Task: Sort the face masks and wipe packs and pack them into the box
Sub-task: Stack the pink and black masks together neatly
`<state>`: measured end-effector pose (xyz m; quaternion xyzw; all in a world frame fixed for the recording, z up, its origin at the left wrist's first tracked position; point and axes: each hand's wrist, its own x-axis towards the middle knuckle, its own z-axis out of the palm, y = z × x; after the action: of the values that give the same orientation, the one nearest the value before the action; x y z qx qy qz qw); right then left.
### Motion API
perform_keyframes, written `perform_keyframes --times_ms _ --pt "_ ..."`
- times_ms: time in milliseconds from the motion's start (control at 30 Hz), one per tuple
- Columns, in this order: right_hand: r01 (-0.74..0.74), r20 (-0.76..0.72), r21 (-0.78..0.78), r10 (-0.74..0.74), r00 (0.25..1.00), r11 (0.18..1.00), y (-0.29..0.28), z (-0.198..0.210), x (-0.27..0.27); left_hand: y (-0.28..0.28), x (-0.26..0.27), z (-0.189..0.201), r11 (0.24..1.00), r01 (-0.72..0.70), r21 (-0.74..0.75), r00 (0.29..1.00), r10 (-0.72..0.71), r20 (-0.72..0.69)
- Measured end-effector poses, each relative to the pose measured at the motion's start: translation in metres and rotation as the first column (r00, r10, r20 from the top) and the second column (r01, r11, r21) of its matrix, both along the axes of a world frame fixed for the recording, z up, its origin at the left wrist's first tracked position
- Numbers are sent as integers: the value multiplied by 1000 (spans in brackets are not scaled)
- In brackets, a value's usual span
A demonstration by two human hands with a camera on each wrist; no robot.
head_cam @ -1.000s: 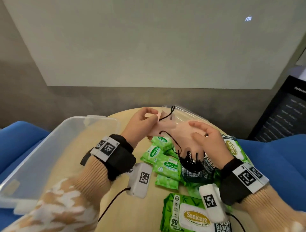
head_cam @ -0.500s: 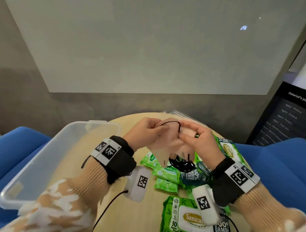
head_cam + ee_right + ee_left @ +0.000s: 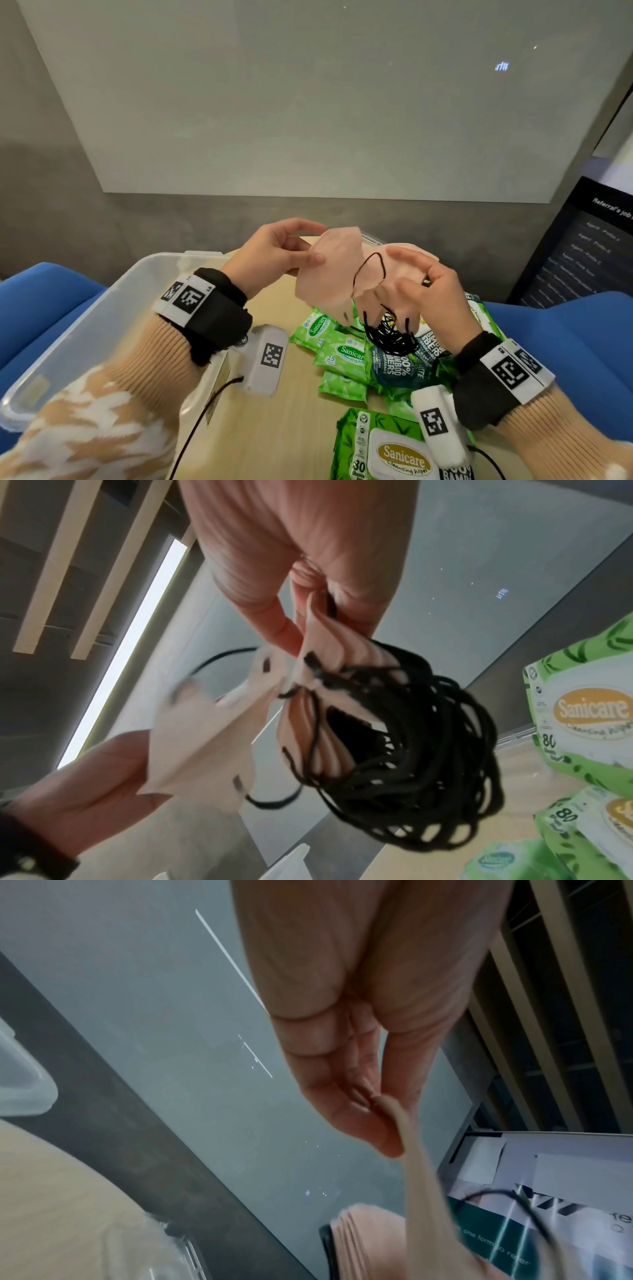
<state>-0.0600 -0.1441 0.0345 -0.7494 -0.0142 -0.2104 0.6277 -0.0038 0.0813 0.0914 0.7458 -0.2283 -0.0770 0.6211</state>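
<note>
My left hand (image 3: 291, 253) pinches one pink face mask (image 3: 329, 270) by its edge, held up over the table; the pinch on the mask (image 3: 407, 1150) shows in the left wrist view. My right hand (image 3: 424, 281) grips a stack of pink masks (image 3: 397, 294) whose black ear loops (image 3: 390, 337) hang in a tangled bunch (image 3: 411, 764). One loop of the single mask still runs toward the stack. Green wipe packs (image 3: 342, 353) lie on the wooden table below the hands. The clear plastic box (image 3: 102, 308) stands at the left.
A large Sanicare wipe pack (image 3: 387, 448) lies at the near table edge. A clear lid (image 3: 373, 238) lies behind the hands. Blue seats (image 3: 565, 342) flank the round table (image 3: 281, 428). A dark sign (image 3: 589, 246) stands at the right.
The hands, close together half a second ago, have drawn apart. My left hand has pulled one pink mask up and to the left, off the stack in my right hand.
</note>
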Motion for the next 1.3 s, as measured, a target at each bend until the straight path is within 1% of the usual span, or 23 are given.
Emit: perform_keyframes --times_ms 67,167,267,333,400,433,533,600,667,733,900,1000,1167,1300 --pt "-10 7 3 10 1000 1000 -2 1 0 5 2 3 1000 -7 -21 999 8 39" --pt "-78 23 -14 78 997 997 -3 3 -1 12 0 9 999 28 -46 996 -24 85" --pt "-184 36 26 183 982 983 0 4 -1 15 -4 18 992 94 -87 993 -87 78" --pt "-239 50 15 238 970 971 5 6 -1 11 -9 22 983 154 -97 987 -149 56" --pt "-299 64 25 297 953 954 13 9 -1 1 -17 22 975 209 -70 978 -207 42" --pt "-338 69 48 335 940 940 16 10 -1 -6 -20 20 977 213 -32 976 -211 44" --pt "-409 61 41 407 911 911 22 10 1 -21 -22 6 985 123 117 986 -135 96" --pt "-416 36 79 415 909 906 23 12 2 -26 -20 -2 990 44 133 992 -59 112" --pt "-429 -3 170 436 900 887 21 15 2 -27 -17 -7 992 -19 122 994 6 110" --pt "-434 -28 246 454 890 866 19 17 0 -27 -15 -9 986 -58 156 993 41 108" --pt "-456 -60 314 497 866 833 20 20 -2 -24 -13 -6 974 -95 204 991 73 113" --pt "-449 -83 364 508 857 816 22 23 -2 -24 -12 -5 969 -94 227 991 70 111" --pt "-434 -132 354 504 854 829 23 20 0 -23 -14 -6 974 -86 208 994 69 88" --pt "-423 -134 346 490 861 838 22 17 2 -24 -14 -9 978 -91 188 993 76 86"
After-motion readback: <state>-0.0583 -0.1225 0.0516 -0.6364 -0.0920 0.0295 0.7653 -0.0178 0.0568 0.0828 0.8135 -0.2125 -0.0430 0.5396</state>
